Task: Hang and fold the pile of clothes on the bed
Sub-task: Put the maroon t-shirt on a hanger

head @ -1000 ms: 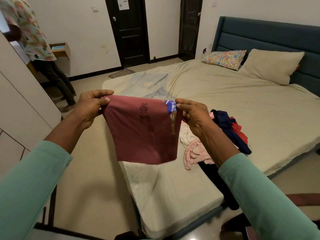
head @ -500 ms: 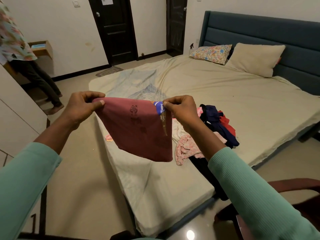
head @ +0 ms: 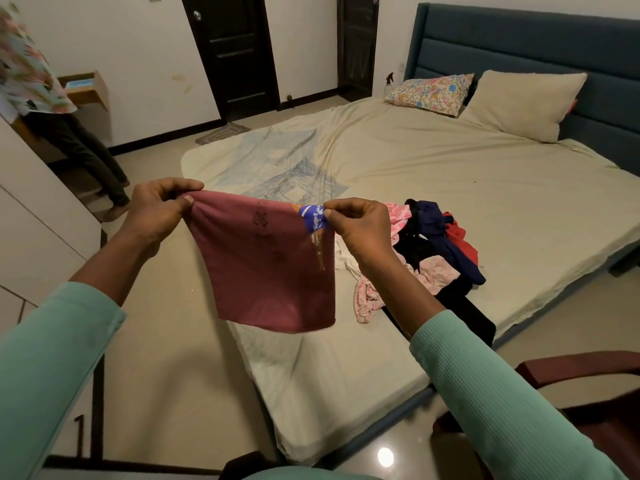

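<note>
We judge the task to be near its beginning: we see nothing folded or hung, and the pile [head: 433, 258] lies loose on the bed [head: 485, 188], just right of the right hand [head: 363, 233] and partly behind it. One maroon cloth [head: 270, 271] is up in the air over the bed edge. The left hand [head: 156, 216] pinches its top left corner and the right hand pinches the top right corner, at a blue patch [head: 313, 218], with the fingers [head: 346, 204] curled, so it hangs flat between them. This piece is to fold, then all the pile. Beyond the fingers lie two pillows [head: 523, 102] before a blue headboard [head: 519, 39] and dark doors [head: 235, 57]; far left a person [head: 52, 109] stands, and low right is a chair [head: 581, 372].
</note>
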Available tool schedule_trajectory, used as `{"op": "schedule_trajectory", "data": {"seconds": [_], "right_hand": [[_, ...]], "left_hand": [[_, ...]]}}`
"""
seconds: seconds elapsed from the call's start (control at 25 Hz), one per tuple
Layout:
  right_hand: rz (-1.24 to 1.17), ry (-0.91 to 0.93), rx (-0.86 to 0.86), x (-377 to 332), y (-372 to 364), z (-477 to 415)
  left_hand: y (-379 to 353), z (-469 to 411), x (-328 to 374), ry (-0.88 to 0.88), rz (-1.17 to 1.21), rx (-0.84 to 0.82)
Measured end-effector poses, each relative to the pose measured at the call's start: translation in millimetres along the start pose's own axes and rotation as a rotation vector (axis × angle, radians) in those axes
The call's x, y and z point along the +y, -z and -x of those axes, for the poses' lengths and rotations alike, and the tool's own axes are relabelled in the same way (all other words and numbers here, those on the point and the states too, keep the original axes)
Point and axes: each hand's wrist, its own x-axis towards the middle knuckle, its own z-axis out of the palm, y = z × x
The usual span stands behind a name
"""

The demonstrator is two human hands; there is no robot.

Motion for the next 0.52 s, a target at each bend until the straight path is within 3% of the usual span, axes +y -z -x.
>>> {"op": "schedule_trajectory", "data": {"seconds": [0.16, 0.36, 0.52], "right_hand": [[0.013, -0.026, -0.047, -1, 2, -3], [-0.274, -0.425, -0.148, -6, 8, -4], [-0.313, -0.403, -0.007, 4, 11, -2]], "left_hand": [[-3, -1, 1, -0.044, -0.027, 0.028], [-9, -4, 0, -0.053, -0.018, 0.019], [-14, -7, -4, -0.025, -0.010, 0.011]]}}
